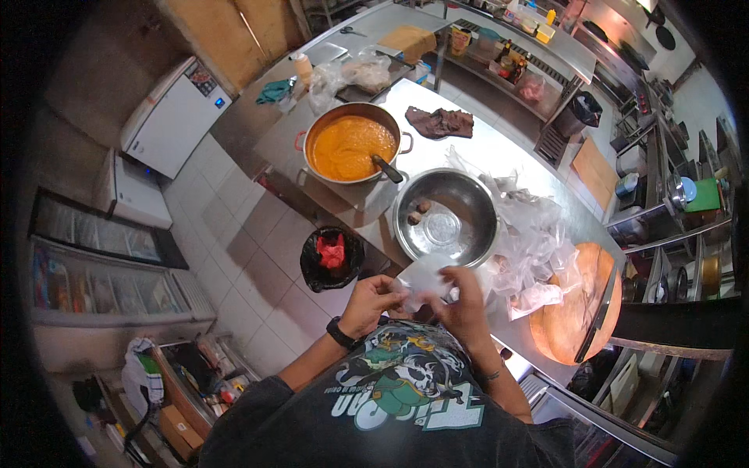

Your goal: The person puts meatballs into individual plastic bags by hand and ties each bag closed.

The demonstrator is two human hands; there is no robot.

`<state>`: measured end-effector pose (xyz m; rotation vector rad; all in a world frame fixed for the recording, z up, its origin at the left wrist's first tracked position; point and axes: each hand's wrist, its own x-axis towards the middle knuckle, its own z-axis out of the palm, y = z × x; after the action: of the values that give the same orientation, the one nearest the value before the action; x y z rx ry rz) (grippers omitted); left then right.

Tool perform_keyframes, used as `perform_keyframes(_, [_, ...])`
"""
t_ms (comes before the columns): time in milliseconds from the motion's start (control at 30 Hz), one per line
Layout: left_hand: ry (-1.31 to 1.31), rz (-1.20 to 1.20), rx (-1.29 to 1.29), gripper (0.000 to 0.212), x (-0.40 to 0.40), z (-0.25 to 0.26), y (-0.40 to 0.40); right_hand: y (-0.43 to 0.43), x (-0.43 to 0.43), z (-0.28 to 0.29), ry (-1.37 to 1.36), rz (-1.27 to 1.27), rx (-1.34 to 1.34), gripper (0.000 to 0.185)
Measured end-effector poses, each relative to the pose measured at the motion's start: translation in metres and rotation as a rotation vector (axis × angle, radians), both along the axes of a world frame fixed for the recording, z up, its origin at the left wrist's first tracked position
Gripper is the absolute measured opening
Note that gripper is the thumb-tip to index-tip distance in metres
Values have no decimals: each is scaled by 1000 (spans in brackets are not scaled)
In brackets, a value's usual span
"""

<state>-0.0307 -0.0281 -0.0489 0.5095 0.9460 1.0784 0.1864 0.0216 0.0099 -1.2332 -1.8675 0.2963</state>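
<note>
Close in front of my body, a small clear plastic bag point(422, 277) is stretched between my two hands, beyond the rim of the table. My left hand point(367, 305), with a black band at the wrist, pinches the bag's left side. On the other side my right hand point(466, 309) has its fingers and thumb around the bag, blurred by motion. Just beyond stands a wide stainless steel bowl point(477, 205) with two small brown balls point(419, 212) inside. Rumpled clear plastic bags point(526, 240) lie to the right of the bowl.
A pot point(358, 109) of orange sauce point(345, 143) holds a utensil with a black handle point(387, 168). On the right, a knife point(598, 319) rests across a round wooden board point(562, 327). A dark crumpled cloth point(440, 121) lies farther back. A black-lined bin point(310, 275) stands on the floor.
</note>
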Motion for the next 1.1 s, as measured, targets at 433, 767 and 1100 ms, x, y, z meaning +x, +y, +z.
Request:
perform_keyframes(433, [1164, 38, 529, 10, -12, 50, -13, 20, -38, -28, -18, 257, -456, 15])
perform_keyframes(767, [1219, 22, 359, 38, -48, 31, -22, 182, -46, -170, -498, 221, -381, 67])
perform_keyframes(1100, [1088, 15, 313, 38, -42, 39, -21, 188, -47, -183, -695, 271, -466, 49])
